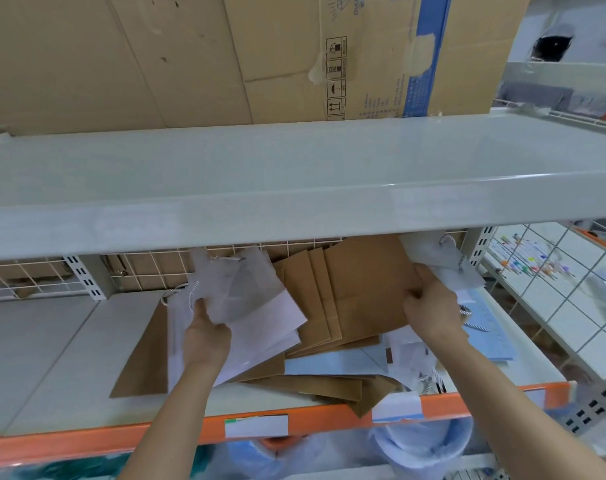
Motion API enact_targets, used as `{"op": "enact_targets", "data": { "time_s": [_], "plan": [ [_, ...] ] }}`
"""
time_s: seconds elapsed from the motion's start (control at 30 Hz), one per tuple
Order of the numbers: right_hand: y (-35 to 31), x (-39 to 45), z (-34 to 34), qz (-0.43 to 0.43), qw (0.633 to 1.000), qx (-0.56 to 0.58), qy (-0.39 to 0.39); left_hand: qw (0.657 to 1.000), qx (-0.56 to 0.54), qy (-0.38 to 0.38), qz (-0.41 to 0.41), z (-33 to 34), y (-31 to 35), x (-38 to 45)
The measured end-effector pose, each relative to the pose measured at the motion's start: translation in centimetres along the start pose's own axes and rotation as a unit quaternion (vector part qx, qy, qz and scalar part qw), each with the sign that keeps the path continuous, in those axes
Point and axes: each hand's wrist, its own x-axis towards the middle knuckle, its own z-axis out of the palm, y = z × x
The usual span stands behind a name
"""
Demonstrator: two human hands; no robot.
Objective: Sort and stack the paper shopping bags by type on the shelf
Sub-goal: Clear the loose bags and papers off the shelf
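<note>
Two bare forearms come up from the bottom edge, each ending in a bare hand. The left hand (206,336) and right hand (429,306) wear no gloves, rings, watch or bands that show. No sleeve reaches into view on either arm; both are uncovered from the lower edge up to the wrists. The forearms are slim and smooth, with no marks or tattoos to be made out. Fingernails are too blurred to tell anything about.

Single head-worn wide-angle view — looks forward and down into shelf (87,341) bay from close range, upper shelf board (294,174) crossing mid-frame; both forearms enter from bottom edge — no second view.
</note>
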Motion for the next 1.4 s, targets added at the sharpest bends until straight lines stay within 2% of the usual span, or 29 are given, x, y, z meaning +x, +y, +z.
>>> {"op": "enact_targets", "data": {
  "time_s": [0.1, 0.17, 0.27, 0.37, 0.6, 0.8, 0.97, 1.07, 1.27, 1.4],
  "plan": [
    [1.1, 0.1, -1.8, -0.005, 0.997, 0.001, 0.074, 1.0, 0.014, 0.01, -0.017, -0.6, -0.2, -0.5],
    [2.1, 0.0, -3.4, -0.012, 0.992, 0.052, 0.114, 0.999, 0.041, 0.015, -0.03, -0.6, -0.5, -1.0],
    [3.0, -0.7, -5.3, 0.003, 0.976, 0.186, 0.109, 0.998, 0.054, 0.012, -0.041, -0.5, -0.5, -1.8],
    [3.5, -1.5, -6.2, 0.045, 0.946, 0.302, 0.107, 0.997, 0.057, 0.012, -0.044, -0.5, -0.2, -2.0],
    [4.3, -2.4, -9.4, 0.04, 0.899, 0.405, 0.161, 0.997, 0.034, 0.035, -0.055, 0.1, -0.5, -2.8],
    [3.9, -2.7, -10.9, 0.036, 0.858, 0.502, 0.099, 0.994, -0.066, 0.055, -0.065, -0.2, -0.3, -3.5],
    [4.0, -3.1, -7.5, 0.062, 0.878, 0.474, 0.03, 0.974, -0.196, 0.109, -0.033, -2.3, -0.2, -4.2],
    [4.0, -3.5, -5.0, 0.083, 0.871, 0.484, 0.021, 0.963, -0.234, 0.133, -0.011, -4.1, -1.4, -4.6],
    [2.5, -3.9, -1.1, 0.087, 0.882, 0.463, -0.006, 0.922, -0.344, 0.178, -0.005, -8.4, -3.8, -5.5],
    [0.5, -5.1, 1.7, 0.081, 0.873, 0.48, -0.032, 0.918, -0.337, 0.212, -0.004, -11.6, -6.3, -5.6]
  ]
}}
